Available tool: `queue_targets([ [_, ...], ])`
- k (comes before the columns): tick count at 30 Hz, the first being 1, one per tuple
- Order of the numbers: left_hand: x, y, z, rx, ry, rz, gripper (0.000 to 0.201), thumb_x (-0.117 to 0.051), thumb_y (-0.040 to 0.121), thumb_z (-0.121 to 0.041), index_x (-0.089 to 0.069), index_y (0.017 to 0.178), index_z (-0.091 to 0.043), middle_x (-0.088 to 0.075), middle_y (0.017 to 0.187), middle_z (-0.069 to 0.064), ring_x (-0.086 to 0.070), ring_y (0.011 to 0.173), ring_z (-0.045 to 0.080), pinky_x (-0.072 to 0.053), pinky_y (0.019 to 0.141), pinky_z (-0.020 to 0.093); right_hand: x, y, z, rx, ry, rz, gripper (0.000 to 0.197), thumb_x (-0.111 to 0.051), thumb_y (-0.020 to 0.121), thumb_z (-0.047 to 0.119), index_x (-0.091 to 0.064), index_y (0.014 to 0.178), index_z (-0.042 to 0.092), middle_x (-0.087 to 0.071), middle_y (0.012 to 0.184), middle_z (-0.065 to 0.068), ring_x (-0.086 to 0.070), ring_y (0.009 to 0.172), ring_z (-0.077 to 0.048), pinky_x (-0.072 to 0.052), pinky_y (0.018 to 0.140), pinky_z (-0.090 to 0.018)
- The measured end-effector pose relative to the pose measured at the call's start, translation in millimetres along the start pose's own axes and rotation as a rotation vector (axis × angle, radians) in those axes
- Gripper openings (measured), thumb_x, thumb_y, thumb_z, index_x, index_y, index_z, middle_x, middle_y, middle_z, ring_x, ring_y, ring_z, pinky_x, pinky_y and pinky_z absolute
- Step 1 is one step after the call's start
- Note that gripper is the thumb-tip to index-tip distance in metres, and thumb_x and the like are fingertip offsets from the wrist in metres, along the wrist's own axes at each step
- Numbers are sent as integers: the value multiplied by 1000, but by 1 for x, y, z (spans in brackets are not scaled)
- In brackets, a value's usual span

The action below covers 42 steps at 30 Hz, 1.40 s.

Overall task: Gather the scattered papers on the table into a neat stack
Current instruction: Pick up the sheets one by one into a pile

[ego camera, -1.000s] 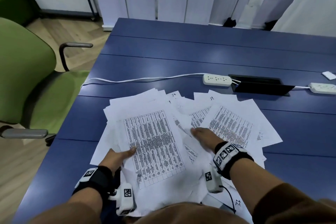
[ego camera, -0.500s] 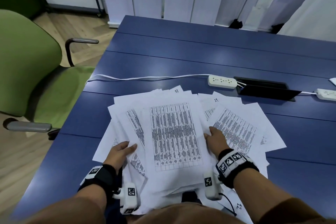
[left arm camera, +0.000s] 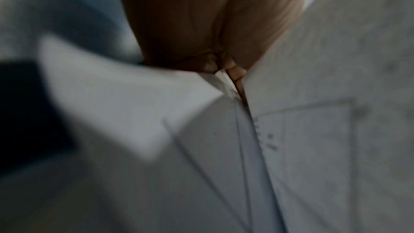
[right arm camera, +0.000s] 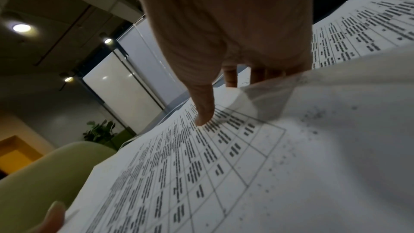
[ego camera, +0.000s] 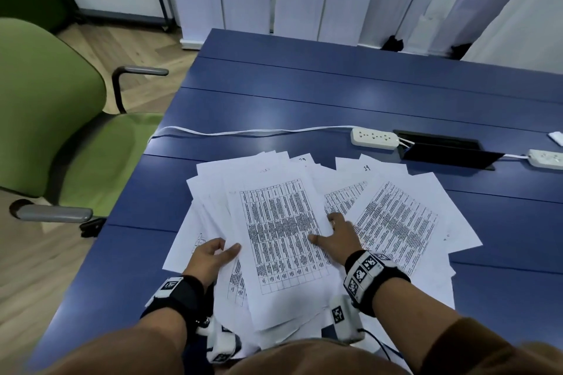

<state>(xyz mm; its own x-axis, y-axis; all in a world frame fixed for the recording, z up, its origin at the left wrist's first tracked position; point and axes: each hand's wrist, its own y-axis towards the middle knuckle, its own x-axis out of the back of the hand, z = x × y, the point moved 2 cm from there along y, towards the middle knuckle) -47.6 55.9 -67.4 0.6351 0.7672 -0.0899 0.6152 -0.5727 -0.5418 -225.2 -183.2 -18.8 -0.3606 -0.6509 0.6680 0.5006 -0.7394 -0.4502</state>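
While the loose heap of white printed paper sheets [ego camera: 307, 240] lies fanned out on the dark blue slatted table [ego camera: 350, 100], both of the person's hands rest at its near part. Landmark for all places is the top sheet with the printed table grid [ego camera: 283, 234], which sits in the middle of the heap, its long edges running away from the person. The left hand [ego camera: 210, 259] is at that sheet's left edge, thumb on top and fingers curled under the edge, pinching the papers; the left wrist view is blurred but shows fingers tucked between sheets [left arm camera: 235, 75]. The right hand [ego camera: 335, 237] is at the sheet's right edge, thumb [right arm camera: 203, 111] pressed flat on the print and the other fingers under the edge, so it grips the sheet too. More sheets spread out right of it and behind it. Beyond the sheet lie a white power strip [ego camera: 374, 138] with its white cord [ego camera: 243, 132], and a black cable hatch [ego camera: 447, 152]. Left of the sheet, off the table, stands a green upholstered armchair [ego camera: 48, 106].
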Motion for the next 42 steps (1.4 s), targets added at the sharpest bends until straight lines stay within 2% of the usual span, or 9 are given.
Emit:
queue_targets([
  [3,2,-1,-2,-19,36,-27,36,-83,75,-28,-49,70,-16,-52,69,5,-46,59,17,-33,57,26,-5,-1,1,-40,167,42,55,-79,76,35,-52,115,9,-63,108,-13,-62,94,-29,-54,81,-37],
  [8,4,1,-2,-20,49,7,23,-75,83,-23,-57,78,-8,-60,77,9,-53,69,19,-41,68,29,3,2,1,19,-196,-35,67,-69,73,61,-57,124,19,-43,132,-6,-39,128,-30,-40,104,-42],
  [10,5,1,-3,-13,61,20,31,-74,78,-28,-61,89,-2,-67,87,9,-58,79,21,-45,79,33,3,3,4,54,-17,-1,59,-74,74,52,-58,118,16,-56,119,-3,-53,116,-27,-45,95,-36],
  [14,4,3,-5,-83,152,-21,24,-54,98,-18,-53,75,-12,-55,65,-8,-46,65,14,-37,65,25,0,2,6,-28,234,18,57,-77,79,14,-45,126,9,-50,108,-3,-51,98,-20,-40,85,-27],
  [19,8,11,4,-90,113,-102,32,-47,100,-35,-53,103,-4,-62,106,17,-57,104,31,-39,101,40,11,1,-10,-102,217,-286,32,-68,85,6,-61,117,4,-64,109,-13,-61,100,-28,-44,85,-29],
  [22,3,5,-2,-152,139,-140,21,-37,104,-27,-44,87,-18,-49,83,-1,-45,86,22,-36,85,35,20,-6,-26,-161,218,-386,23,-63,87,7,-64,109,0,-67,109,-17,-63,101,-32,-48,88,-34],
  [27,-2,4,-3,-189,192,-247,9,-38,104,-24,-36,110,-17,-50,98,6,-47,94,25,-34,83,30,7,-18,-31,-210,117,-213,27,-59,90,9,-59,110,-10,-63,116,-26,-62,101,-38,-51,89,-40],
  [35,-3,6,-2,-153,72,-152,95,-83,76,-26,-19,146,-23,-39,145,-7,-41,133,14,-31,114,38,-39,-17,-5,-56,-175,-6,41,-44,99,20,-37,136,4,-38,129,-15,-45,119,-32,-38,100,-36],
  [42,0,11,7,-92,34,-2,107,-93,52,-43,-30,139,-39,-51,142,-6,-50,130,20,-38,110,51,-23,-8,-20,72,-97,178,51,-43,93,-1,-42,140,19,-42,108,-6,-45,66,-11,-44,49,-17],
])
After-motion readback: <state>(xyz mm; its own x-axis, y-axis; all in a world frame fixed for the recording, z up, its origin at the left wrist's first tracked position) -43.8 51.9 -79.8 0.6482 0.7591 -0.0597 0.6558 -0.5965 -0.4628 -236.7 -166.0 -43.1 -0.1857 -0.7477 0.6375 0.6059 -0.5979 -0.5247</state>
